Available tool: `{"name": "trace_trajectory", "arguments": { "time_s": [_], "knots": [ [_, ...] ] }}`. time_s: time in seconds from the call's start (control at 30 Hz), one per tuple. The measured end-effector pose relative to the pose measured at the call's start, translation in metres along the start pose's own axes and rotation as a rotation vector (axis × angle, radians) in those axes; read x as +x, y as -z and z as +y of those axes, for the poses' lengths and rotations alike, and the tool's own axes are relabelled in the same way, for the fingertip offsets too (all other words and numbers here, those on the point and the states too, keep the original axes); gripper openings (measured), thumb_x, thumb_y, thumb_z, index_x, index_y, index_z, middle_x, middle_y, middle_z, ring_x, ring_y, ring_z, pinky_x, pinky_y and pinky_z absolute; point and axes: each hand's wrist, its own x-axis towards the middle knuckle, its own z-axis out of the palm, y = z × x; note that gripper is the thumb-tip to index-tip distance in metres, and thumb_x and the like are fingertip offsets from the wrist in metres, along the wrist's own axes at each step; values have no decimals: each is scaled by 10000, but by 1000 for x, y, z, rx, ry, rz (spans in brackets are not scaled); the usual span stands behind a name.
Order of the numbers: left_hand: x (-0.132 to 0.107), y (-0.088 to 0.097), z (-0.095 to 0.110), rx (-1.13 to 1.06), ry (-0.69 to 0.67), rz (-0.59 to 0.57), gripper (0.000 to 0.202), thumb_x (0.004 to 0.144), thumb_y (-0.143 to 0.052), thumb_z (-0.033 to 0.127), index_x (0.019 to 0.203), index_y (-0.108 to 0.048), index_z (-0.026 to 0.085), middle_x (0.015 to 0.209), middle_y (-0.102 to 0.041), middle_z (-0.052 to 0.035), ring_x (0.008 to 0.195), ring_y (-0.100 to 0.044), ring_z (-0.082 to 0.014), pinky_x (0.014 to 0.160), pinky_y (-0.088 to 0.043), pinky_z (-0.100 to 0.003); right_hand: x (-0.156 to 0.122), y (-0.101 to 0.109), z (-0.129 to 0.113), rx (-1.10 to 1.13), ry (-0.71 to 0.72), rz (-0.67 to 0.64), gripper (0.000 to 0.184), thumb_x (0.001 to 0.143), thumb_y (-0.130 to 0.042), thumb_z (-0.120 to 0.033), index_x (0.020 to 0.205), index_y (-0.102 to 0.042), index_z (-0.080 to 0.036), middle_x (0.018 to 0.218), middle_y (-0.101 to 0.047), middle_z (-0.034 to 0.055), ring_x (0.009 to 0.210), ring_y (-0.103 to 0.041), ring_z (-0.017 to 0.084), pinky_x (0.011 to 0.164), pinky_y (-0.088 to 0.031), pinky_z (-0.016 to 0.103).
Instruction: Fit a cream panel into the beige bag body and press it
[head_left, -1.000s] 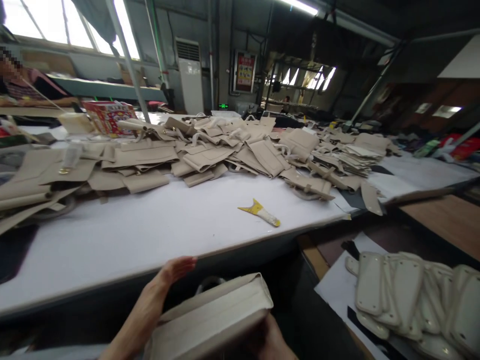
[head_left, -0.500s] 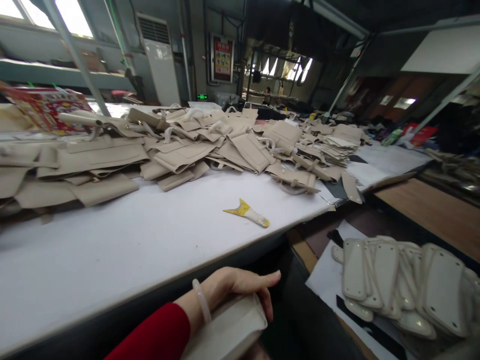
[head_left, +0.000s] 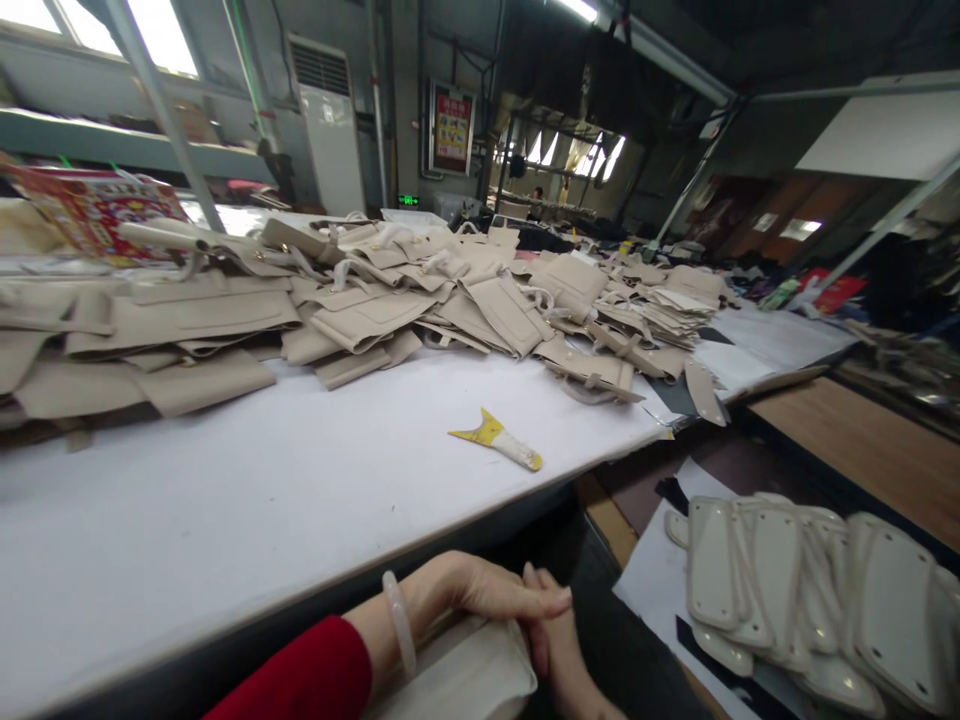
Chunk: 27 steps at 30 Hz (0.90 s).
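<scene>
At the bottom of the view my left hand (head_left: 480,598), in a red sleeve with a pale bangle, lies curled over the top edge of a cream bag piece (head_left: 469,678) held below the table edge. My right hand (head_left: 562,660) comes up from the bottom and touches the left hand's fingertips beside the piece; its fingers are pressed together at the piece's right end. A yellow-tipped scraper (head_left: 497,441) lies on the white table (head_left: 225,500) just beyond my hands.
A long heap of beige bag panels (head_left: 420,300) covers the far half of the table. White oval pads (head_left: 795,590) are stacked low at the right. A wooden surface (head_left: 862,440) lies further right. A red printed box (head_left: 90,210) stands far left.
My left hand swung from the piece's left side over its top. The piece sank lower in view, and my right hand came up against the left fingers. The view turned right.
</scene>
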Motion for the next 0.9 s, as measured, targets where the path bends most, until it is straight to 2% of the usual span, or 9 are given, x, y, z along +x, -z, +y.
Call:
{"name": "trace_trajectory", "arguments": {
  "time_s": [0.07,0.13,0.27,0.4,0.47,0.57,0.7,0.8,0.9],
  "knots": [
    [0,-1,0,10,17,6,831,810,-218,844,853,-747,205,831,-683,-60,886,-647,-266,947,-463,-409,38,11,-14,-138,112,107,445,945,-355,-558,772,-574,-211,739,-593,50,738,-556,229,750,-458,359],
    [1,-2,0,12,43,14,804,771,-279,872,885,-729,216,839,-672,-54,910,-641,-275,948,-465,-421,82,17,-32,-266,247,116,356,958,-396,-476,947,-598,-183,1017,-624,113,1008,-543,256,954,-400,397],
    [0,-3,5,13,68,38,818,733,-293,902,940,-689,217,869,-666,-57,978,-631,-298,930,-475,-447,152,4,-65,-503,396,-74,283,860,-645,-342,1084,-612,-171,1165,-594,118,1177,-475,298,1048,-328,493],
    [-2,-2,10,41,80,27,678,554,-733,756,968,-659,224,909,-666,-30,1020,-620,-320,955,-457,-469,169,-4,-81,-625,423,-265,248,892,-620,-276,1112,-600,-163,1208,-577,85,1186,-498,276,1021,-384,518],
    [-1,0,10,23,89,-12,695,464,-879,562,1028,-636,236,913,-679,-9,1005,-636,-307,940,-475,-450,159,13,-83,-635,390,-334,216,910,-563,-217,1117,-585,-162,1172,-596,82,1146,-534,259,998,-417,499],
    [2,1,5,-6,96,-58,793,394,-930,388,1100,-598,248,954,-685,5,992,-648,-289,930,-487,-431,124,63,-80,-580,276,-429,276,857,-494,-122,1127,-540,-157,1078,-640,88,1014,-614,226,881,-496,387],
    [6,3,-2,-9,40,-82,867,385,-932,363,1163,-570,238,987,-680,-11,973,-650,-291,882,-508,-420,48,125,-62,-426,3,-654,262,844,-422,-199,1091,-499,-159,825,-680,39,557,-641,136,481,-496,214],
    [8,3,-3,-20,15,-103,905,399,-936,365,1209,-555,227,967,-686,-13,967,-654,-287,874,-514,-410,-12,133,-42,-212,-347,-856,250,904,-407,-357,1028,-508,-165,647,-620,-9,371,-512,89,347,-413,169],
    [6,4,-3,-15,6,-99,930,436,-927,392,1262,-541,211,993,-685,-22,1010,-646,-287,899,-509,-401,-51,112,-33,-148,-478,-847,228,905,-440,-378,914,-535,-171,569,-573,-30,315,-425,60,312,-344,141]
  ]
}}
